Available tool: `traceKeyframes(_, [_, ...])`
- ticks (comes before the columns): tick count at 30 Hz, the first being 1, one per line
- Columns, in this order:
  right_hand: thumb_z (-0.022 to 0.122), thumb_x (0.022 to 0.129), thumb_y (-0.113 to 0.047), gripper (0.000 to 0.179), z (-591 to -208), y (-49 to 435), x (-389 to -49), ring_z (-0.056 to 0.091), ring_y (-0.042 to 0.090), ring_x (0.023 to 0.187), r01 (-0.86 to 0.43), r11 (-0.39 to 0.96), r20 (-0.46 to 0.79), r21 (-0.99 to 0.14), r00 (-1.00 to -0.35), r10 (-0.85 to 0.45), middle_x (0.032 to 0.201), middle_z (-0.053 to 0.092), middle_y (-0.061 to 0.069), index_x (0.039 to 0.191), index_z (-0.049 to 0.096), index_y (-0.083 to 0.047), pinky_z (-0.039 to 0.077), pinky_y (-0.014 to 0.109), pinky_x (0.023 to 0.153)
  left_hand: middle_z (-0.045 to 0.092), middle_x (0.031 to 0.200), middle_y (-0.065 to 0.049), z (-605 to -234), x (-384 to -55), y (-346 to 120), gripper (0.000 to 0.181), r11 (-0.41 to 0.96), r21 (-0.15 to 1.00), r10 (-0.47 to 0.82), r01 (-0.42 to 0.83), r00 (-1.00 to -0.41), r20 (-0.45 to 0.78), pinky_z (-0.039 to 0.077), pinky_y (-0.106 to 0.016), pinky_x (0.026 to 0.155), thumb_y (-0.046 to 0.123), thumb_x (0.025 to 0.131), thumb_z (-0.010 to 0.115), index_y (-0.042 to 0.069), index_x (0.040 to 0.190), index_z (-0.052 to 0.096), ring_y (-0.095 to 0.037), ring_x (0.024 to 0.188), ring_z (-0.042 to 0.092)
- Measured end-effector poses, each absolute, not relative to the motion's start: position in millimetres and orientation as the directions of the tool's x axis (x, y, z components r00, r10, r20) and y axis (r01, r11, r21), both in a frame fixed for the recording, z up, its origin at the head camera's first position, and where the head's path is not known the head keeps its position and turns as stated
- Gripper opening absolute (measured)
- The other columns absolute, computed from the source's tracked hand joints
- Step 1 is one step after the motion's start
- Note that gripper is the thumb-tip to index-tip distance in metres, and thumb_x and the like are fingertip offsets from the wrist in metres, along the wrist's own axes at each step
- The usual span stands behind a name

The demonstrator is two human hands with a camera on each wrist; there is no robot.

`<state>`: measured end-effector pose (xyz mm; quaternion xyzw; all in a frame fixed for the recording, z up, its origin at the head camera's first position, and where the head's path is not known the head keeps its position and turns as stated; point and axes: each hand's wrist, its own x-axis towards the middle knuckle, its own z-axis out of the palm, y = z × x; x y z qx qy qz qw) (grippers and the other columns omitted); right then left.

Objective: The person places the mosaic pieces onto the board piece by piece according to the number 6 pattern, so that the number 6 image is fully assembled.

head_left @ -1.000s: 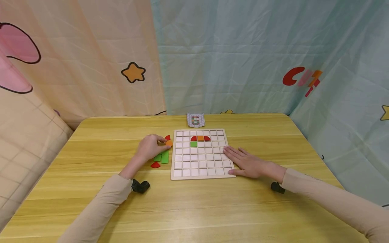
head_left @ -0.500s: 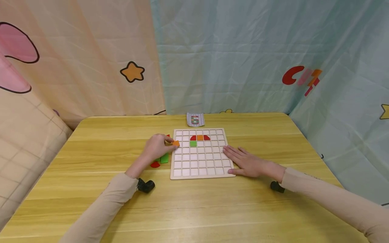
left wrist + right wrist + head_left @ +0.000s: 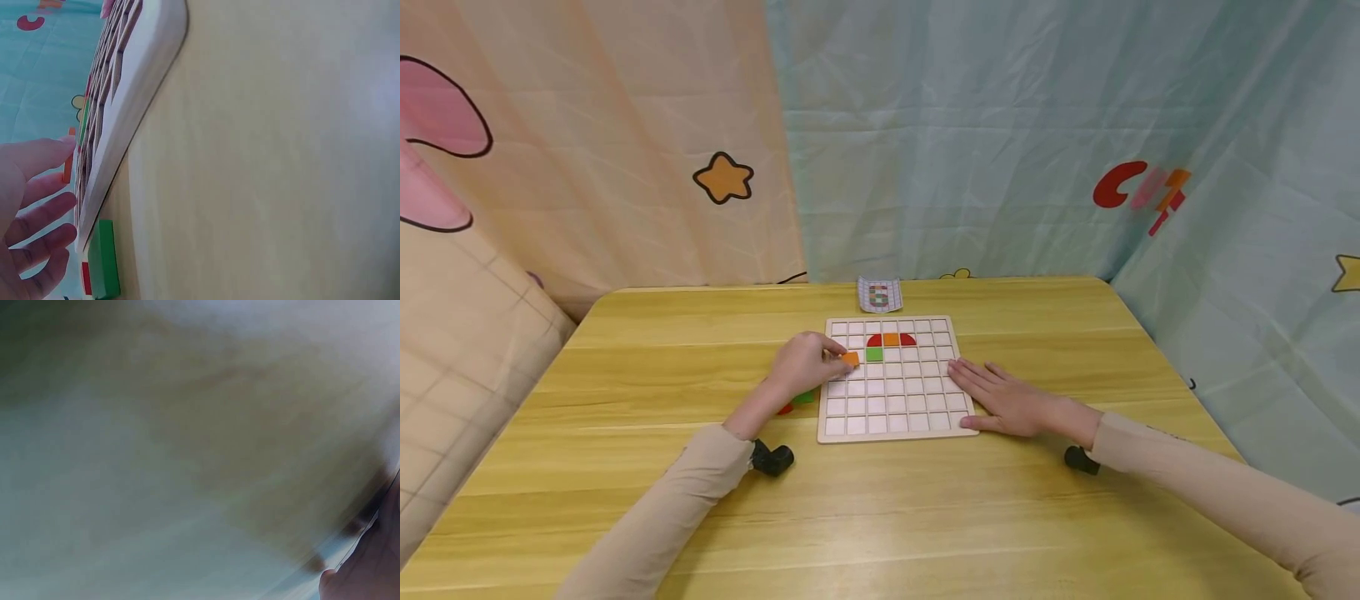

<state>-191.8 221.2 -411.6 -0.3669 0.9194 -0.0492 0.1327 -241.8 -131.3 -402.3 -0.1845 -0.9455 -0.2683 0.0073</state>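
Observation:
My left hand point(image 3: 805, 364) pinches an orange square tile point(image 3: 850, 359) between thumb and index finger, over the left columns of the wooden grid board point(image 3: 880, 437). In the left wrist view the orange tile point(image 3: 69, 156) is held on edge near the board's side, the other fingers loosely bent. Set in the board are two red quarter-round tiles point(image 3: 907, 340), an orange tile point(image 3: 891, 339) between them and a green square tile point(image 3: 875, 354) below the left one. My right hand point(image 3: 1003, 402) lies flat with spread fingers on the board's right edge.
Left of the board lie loose green tiles point(image 3: 803, 397) and a red tile point(image 3: 785, 409), partly hidden by my left hand. Behind the board rests a small pattern card point(image 3: 879, 295), near the table's back edge. Printed curtains point(image 3: 962, 167) hang beyond the table.
My left hand has carried the orange tile rightward from the loose pile beside the board to above its left columns. The right hand has stayed in place.

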Motion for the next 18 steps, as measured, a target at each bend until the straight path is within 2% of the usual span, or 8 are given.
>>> traceKeyframes(4, [0.037,0.097,-0.059,0.083,-409,220,-191,0.004,0.027,0.151,-0.657,0.731,-0.224,-0.187,-0.696,-0.683,0.163,0.001,0.007,0.155,0.006,-0.009,0.012,0.055,0.118,0.074,0.096,-0.003,-402,-240,-125,0.031,0.785,0.487,0.367,0.382,-0.921,0.13,0.045,-0.027,0.063,0.036,0.08,0.077,0.012,0.101,0.077,-0.013,0.076,0.06])
traceKeyframes(11, [0.037,0.097,-0.059,0.083,-408,219,-192,0.003,0.027,0.151,-0.656,0.729,-0.232,-0.194,-0.691,-0.684,0.163,0.001,0.008,0.155,0.006,-0.009,0.011,0.055,0.118,0.075,0.096,-0.002,-403,-239,-116,0.031,0.763,0.509,0.39,0.399,-0.912,0.129,0.044,-0.025,0.061,0.034,0.08,0.077,0.011,0.101,0.077,-0.011,0.073,0.059])
traceKeyframes(18, [0.041,0.097,-0.055,0.082,-408,220,-191,0.006,0.03,0.15,-0.66,0.72,-0.206,-0.216,-0.69,-0.694,0.163,0.005,0.01,0.155,0.008,-0.007,0.013,0.057,0.116,0.074,0.099,-0.001,-405,-238,-110,0.029,0.764,0.5,0.403,0.407,-0.907,0.122,0.045,-0.025,0.065,0.034,0.079,0.078,0.012,0.098,0.078,-0.012,0.08,0.06])
